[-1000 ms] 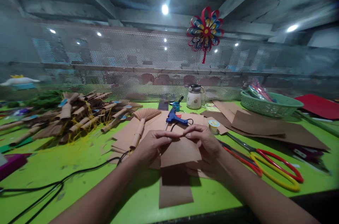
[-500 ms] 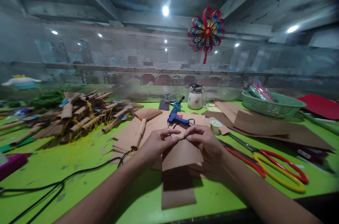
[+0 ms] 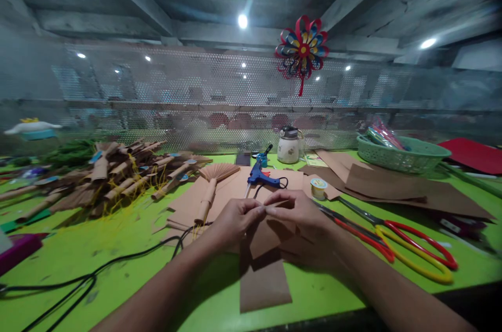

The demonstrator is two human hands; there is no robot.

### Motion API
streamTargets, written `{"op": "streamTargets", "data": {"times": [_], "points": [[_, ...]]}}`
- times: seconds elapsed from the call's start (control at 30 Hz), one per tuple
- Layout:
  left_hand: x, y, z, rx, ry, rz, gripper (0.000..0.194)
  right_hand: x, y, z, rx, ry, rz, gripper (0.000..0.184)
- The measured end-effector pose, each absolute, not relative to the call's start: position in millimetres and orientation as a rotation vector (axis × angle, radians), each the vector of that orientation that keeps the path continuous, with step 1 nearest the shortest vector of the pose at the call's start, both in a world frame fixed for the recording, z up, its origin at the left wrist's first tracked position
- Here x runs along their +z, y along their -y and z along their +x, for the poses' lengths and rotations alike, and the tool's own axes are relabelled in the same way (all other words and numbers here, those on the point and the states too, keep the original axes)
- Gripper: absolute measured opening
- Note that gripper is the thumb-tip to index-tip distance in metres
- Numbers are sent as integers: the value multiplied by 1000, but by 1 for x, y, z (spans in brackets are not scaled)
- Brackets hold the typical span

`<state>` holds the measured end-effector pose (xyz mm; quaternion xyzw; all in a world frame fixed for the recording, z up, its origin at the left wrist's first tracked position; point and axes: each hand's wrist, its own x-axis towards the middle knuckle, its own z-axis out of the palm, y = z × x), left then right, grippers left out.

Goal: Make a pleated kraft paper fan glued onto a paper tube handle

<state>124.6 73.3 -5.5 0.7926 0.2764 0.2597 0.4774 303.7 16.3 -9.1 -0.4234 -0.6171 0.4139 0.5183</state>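
Observation:
Both my hands hold one sheet of brown kraft paper (image 3: pixel 270 235) above the green table (image 3: pixel 117 259). My left hand (image 3: pixel 235 219) pinches its top edge from the left, and my right hand (image 3: pixel 298 212) pinches the same edge from the right, fingertips almost touching. The sheet hangs tilted and creased below the fingers. Under it lies another brown strip (image 3: pixel 264 285) flat on the table. A blue glue gun (image 3: pixel 261 176) rests just beyond my hands.
A folded paper fan (image 3: pixel 214 180) and a heap of finished fans (image 3: pixel 113 178) lie to the left. Red and yellow scissors (image 3: pixel 392 240) lie right, near a small glue cup (image 3: pixel 318 188), brown sheets (image 3: pixel 392 185) and a green basket (image 3: pixel 402 157). A black cable (image 3: pixel 98 272) crosses front left.
My hands have drawn closer together at the sheet's top edge, and the paper has tipped and creased below them. The view has shifted slightly.

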Motion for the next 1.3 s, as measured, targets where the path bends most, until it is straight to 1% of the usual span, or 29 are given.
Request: {"op": "streamTargets", "data": {"times": [0.27, 0.67, 0.8, 0.9, 1.0, 1.17, 1.3], "points": [[-3, -71, 124, 631, -667, 1979, 37, -16, -19, 304, 1113, 1289, -1044, 26], [-6, -74, 123, 581, -610, 2051, 43, -20, -24, 305, 1040, 1329, -1105, 26], [-8, -74, 127, 622, -640, 2034, 36, -18, -24, 303, 1034, 1339, -1137, 28], [-12, -74, 131, 700, -682, 1994, 35, -17, -23, 301, 1016, 1357, -1161, 31], [-17, -74, 134, 721, -685, 1916, 35, -17, -23, 300, 970, 1375, -1183, 30], [-22, -72, 134, 653, -655, 1543, 40, -16, -23, 300, 943, 1400, -1191, 27], [-18, -67, 134, 631, -656, 1378, 37, -18, -23, 302, 941, 1408, -1187, 25]]}}
